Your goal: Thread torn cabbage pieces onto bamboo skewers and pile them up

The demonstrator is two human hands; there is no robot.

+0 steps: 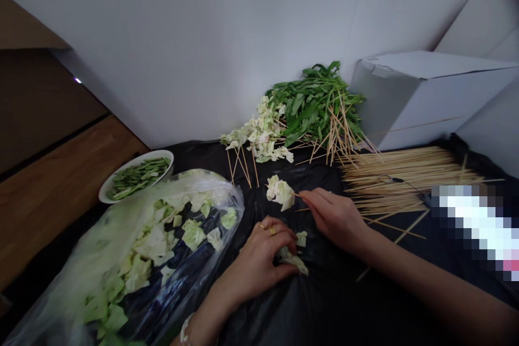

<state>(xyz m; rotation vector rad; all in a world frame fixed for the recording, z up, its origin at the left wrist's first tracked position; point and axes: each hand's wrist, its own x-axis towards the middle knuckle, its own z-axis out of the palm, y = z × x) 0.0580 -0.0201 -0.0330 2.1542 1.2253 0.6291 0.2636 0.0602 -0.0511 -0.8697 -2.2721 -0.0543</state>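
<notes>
Nearest, the left hand (271, 257) curls palm-down over loose cabbage pieces (300, 266) on the black sheet (332, 303); whether its fingertips pinch a leaf, I cannot tell. To its left, a clear plastic bag (103, 224) holds more cabbage (152, 243). A little farther and to the right, the right hand (334, 219) grips a wooden skewer (297, 195) pointing left, its cabbage bunch (280, 193) just beyond the left hand. Threading seems best done by folding each leaf, piercing its firmer part, keeping the left hand out of the point's path and sliding leaves along gently so they don't tear. Bare skewers (405, 173) lie to the right, a white bowl (171, 162) of cut green pieces (140, 175) to the left. Farthest, loaded cabbage skewers (263, 130) and leafy greens (316, 102) pile up left of a white box (454, 97).
</notes>
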